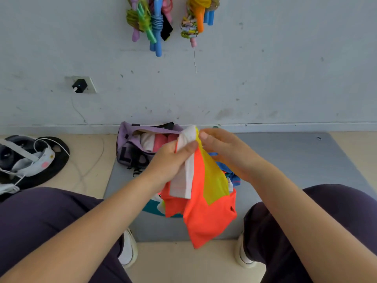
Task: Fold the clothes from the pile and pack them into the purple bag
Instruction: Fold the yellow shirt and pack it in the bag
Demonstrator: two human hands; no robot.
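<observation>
Garment [206,209] in orange, yellow and white pinched by left hand [169,160] and right hand [226,150], hiding most of clothes pile [230,176] before purple bag [130,139], bag contents partly blocked.

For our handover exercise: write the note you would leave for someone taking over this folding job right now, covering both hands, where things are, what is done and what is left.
Left hand: grips the top edge of the orange, yellow and white garment, held up above the mat.
Right hand: pinches the same top edge beside it.
Purple bag: open on the mat by the wall, folded clothes standing inside.
Pile: a few pieces, blue among them, lie behind the held garment.
Done: several pieces packed.
Left: fold this garment, pack it, then the rest of the pile.
</observation>
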